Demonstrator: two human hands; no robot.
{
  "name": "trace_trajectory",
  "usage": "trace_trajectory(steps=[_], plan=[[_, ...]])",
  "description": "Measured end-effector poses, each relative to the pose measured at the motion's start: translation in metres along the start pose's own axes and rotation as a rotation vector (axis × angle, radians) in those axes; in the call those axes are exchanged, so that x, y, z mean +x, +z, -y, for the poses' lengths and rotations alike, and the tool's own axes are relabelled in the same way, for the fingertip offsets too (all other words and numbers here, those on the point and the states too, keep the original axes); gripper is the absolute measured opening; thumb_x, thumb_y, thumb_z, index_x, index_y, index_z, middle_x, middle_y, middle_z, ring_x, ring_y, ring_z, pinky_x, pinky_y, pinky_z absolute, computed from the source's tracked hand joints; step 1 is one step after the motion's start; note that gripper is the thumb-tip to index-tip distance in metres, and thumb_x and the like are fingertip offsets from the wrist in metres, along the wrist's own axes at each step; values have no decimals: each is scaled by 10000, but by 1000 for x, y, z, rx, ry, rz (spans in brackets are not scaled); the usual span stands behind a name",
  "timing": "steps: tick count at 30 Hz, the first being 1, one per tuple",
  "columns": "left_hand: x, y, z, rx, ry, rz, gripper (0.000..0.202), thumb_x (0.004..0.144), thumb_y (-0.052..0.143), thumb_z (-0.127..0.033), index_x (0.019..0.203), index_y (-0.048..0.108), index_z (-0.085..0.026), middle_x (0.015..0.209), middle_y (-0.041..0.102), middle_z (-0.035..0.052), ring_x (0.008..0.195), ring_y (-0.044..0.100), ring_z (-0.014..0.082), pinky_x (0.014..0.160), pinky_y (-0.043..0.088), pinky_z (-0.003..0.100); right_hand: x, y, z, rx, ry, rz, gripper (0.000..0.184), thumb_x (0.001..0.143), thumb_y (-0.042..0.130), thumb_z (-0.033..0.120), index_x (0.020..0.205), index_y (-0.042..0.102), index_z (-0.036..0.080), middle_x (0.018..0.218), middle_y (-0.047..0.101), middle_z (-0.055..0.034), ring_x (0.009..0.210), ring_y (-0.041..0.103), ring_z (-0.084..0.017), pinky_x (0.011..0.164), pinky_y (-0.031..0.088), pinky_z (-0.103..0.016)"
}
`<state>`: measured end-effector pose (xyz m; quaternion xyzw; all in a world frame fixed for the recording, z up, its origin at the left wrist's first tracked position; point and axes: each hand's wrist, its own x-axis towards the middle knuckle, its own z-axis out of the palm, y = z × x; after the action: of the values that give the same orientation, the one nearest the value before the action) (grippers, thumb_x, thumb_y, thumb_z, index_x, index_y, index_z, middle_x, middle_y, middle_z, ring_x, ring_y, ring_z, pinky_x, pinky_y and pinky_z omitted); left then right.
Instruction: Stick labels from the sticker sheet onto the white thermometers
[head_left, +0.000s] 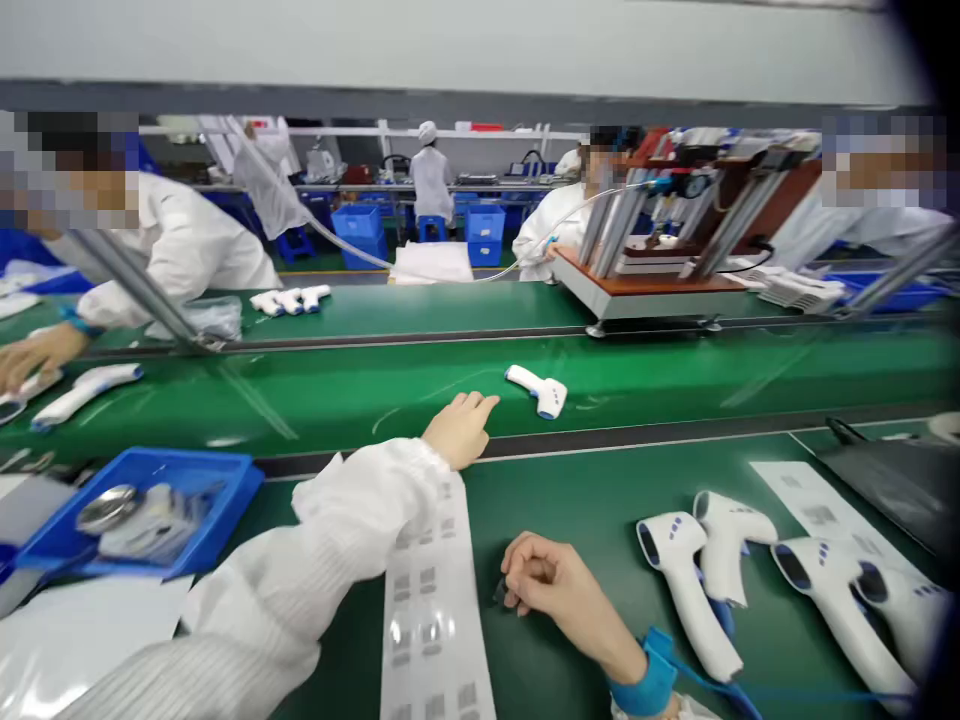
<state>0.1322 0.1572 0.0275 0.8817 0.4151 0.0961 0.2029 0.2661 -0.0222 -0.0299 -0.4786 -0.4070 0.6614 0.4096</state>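
My left hand (461,428) reaches forward onto the green conveyor belt (375,385), fingers stretched and loosely together, holding nothing. A white and blue thermometer gun (538,390) lies on the belt a short way to its right, apart from the fingers. My right hand (546,580) rests on the near green bench with the fingers curled in a pinch around a small dark bit I cannot make out. It sits just right of a long sheet of small labels (433,600). A blue wrist strap (651,675) circles my right wrist.
Several thermometer guns (720,560) lie at the right of the bench beside a printed sheet (817,510). A blue tray (146,515) holds bagged parts at left. Across the belt a co-worker's hand (34,355) handles guns; a press fixture (660,270) stands at right.
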Motion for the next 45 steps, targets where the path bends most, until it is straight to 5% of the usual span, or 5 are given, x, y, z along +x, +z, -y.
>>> trace_trajectory(steps=[11,22,28,36,45], plan=[[157,80,-6,-167,46,-66,327,924,572,-326,1208,578,-164,1234,586,101,1048,605,223,878,527,434,1,-21,12,-105,-57,-174,149,618,604,62,590,500,166,811,598,-2,565,529,-62,506,367,-184],[-70,0,-19,-949,-298,-213,1058,730,732,-361,1450,-40,-295,760,602,-22,413,583,155,387,508,304,-19,-7,13,59,-142,-30,184,706,709,228,668,545,155,796,547,10,603,599,-92,561,457,-210],[-198,36,-43,-1401,-478,-269,1045,698,626,-139,1505,4,-371,822,558,-16,492,547,114,390,514,256,-20,10,0,-29,-78,128,249,766,720,339,695,566,157,872,543,-7,653,611,-101,588,483,-226],[-219,92,-39,-1495,-544,-374,879,785,537,-155,1507,84,-370,886,557,-4,478,459,75,392,410,196,-37,31,-2,-110,17,246,216,815,667,307,702,546,169,875,534,-4,636,583,-94,590,470,-240],[-202,106,-41,-1264,-400,-454,680,872,575,-249,1480,279,-311,1590,246,7,1476,171,221,1199,185,368,-27,68,18,-560,-141,299,138,754,581,68,691,555,188,868,637,-9,732,559,-119,613,418,-223]])
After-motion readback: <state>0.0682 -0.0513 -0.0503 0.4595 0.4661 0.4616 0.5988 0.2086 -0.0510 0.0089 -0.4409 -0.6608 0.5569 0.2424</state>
